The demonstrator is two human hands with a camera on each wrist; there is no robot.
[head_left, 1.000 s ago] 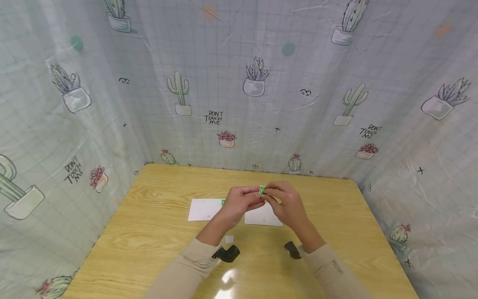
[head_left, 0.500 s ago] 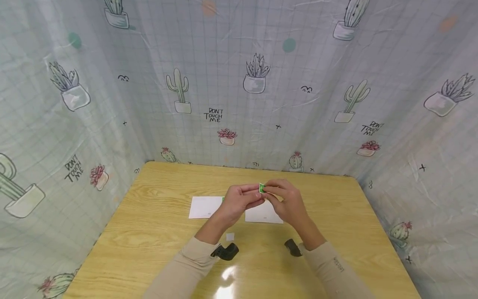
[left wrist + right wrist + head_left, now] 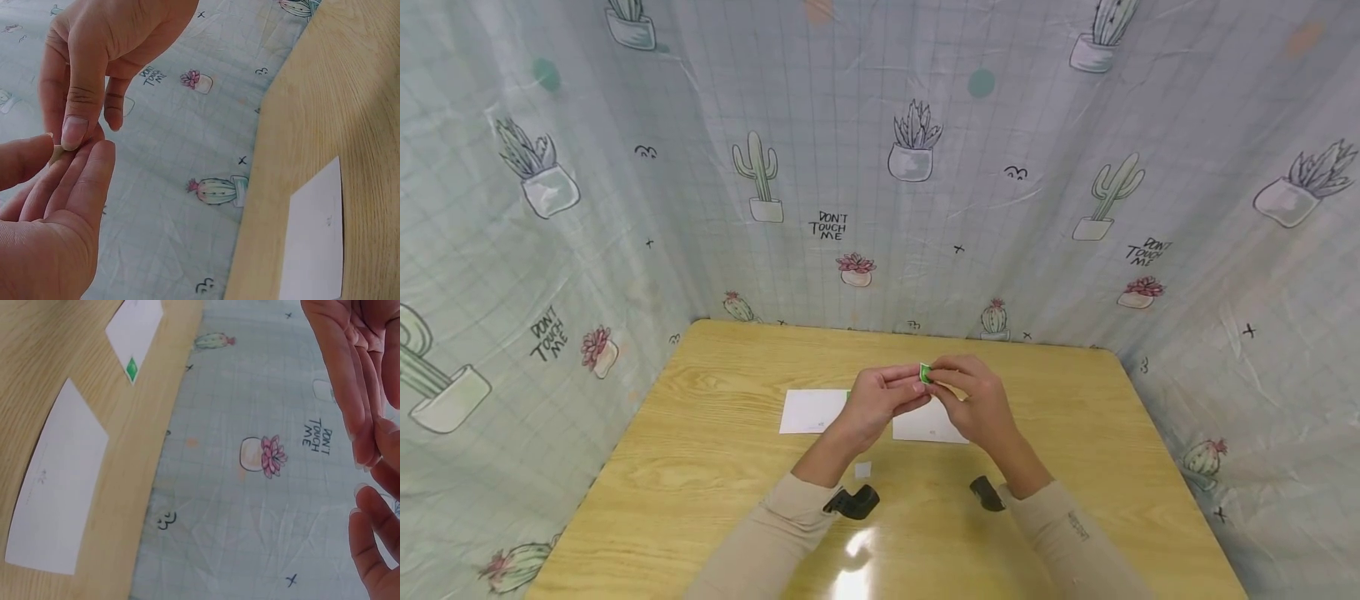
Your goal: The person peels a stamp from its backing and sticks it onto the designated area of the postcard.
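A small green sticker with a white edge, much like a postage stamp (image 3: pixel 925 372), is held up above the table between both hands. My left hand (image 3: pixel 876 404) pinches it between thumb and fingers from the left side. From the right, my right hand (image 3: pixel 981 400) grips it with thumb and fingertips. Below the hands lie two white envelope-like papers, the left one (image 3: pixel 812 410) and the right one (image 3: pixel 928 423), partly covered by the hands. In the right wrist view a green stamp-like sticker (image 3: pixel 131 369) sits on a corner of the farther paper.
A small white paper square (image 3: pixel 862 470) lies on the wooden table (image 3: pixel 715 500) near my left wrist. Black wrist-camera mounts (image 3: pixel 853 502) stick out from both sleeves. A curtain printed with cacti (image 3: pixel 700 108) hangs behind and beside the table.
The head view has tipped slightly down, so the table appears higher. Both hands keep nearly the same pose with the green sticker between them, which has turned slightly.
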